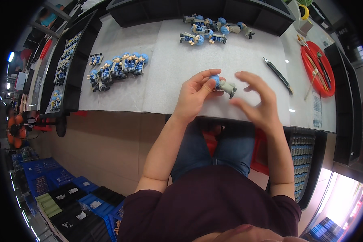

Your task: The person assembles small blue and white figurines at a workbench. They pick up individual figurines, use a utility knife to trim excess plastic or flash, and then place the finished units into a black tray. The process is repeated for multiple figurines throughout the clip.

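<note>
A small figurine (226, 86) with blue hair, a pale grey-green coat and dark shoes is pinched at its head end between the thumb and fingers of my left hand (195, 93). It lies sideways above the near part of the table, feet pointing right. Just to its right is my right hand (259, 97), thumb and fingers spread apart, touching nothing. A group of similar figurines (127, 64) lies on the table to the left. Another cluster of them (209, 30) lies at the far side, some showing blue and white clothing.
A dark craft knife or pen-like tool (278, 75) lies right of my hands. Beyond it, a red oval tray (306, 50) holds brushes and thin tools. Black trays (78, 60) stand at left and back (157, 16); another, with rows of figurines (301, 161), sits low at right.
</note>
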Demonstrator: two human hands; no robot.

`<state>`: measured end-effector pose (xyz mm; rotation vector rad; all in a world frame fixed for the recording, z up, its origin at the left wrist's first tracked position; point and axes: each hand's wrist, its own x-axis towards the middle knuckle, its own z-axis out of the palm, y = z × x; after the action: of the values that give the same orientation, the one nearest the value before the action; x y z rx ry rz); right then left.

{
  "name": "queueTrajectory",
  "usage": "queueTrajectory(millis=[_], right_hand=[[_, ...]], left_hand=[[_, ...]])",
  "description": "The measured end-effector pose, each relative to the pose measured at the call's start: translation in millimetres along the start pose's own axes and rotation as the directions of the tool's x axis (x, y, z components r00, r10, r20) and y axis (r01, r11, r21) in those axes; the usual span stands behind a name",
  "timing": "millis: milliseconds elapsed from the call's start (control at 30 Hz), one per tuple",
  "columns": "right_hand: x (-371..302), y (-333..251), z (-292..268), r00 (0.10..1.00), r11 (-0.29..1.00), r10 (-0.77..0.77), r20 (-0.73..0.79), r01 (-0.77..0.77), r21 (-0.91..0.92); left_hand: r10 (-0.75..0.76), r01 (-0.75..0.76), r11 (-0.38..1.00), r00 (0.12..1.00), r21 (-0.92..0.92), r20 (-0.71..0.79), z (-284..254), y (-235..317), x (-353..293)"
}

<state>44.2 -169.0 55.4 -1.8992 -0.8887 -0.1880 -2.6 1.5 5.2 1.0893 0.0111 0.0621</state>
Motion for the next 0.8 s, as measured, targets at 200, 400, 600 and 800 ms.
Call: queueTrajectory(millis=[200,400,600,800], right_hand=[[-19.1,18.4,16.1,0.992,0.971,0.125,0.008,-0.124,0.205],[-18.3,21.3,13.5,0.866,0.696,0.484,0.129,-0.469,0.544],[-16.7,21.3,14.3,0.795,0.587,0.575,0.193,-0.565,0.581],[-17.2,25.7,13.3,0.770,0.548,0.592,0.236,-0.600,0.582]], left_hand=[[-0.056,0.056,0.995,0.998,-0.086,-0.003,0.7,3.1,0.4],[-0.057,0.057,0.998,0.998,0.002,0.014,3.5,4.1,-0.8],[-0.049,0.050,0.996,0.999,0.072,-0.014,4.4,0.7,0.6],[-0.063,0.067,0.993,0.997,0.100,-0.043,5.0,1.9,-0.1]])
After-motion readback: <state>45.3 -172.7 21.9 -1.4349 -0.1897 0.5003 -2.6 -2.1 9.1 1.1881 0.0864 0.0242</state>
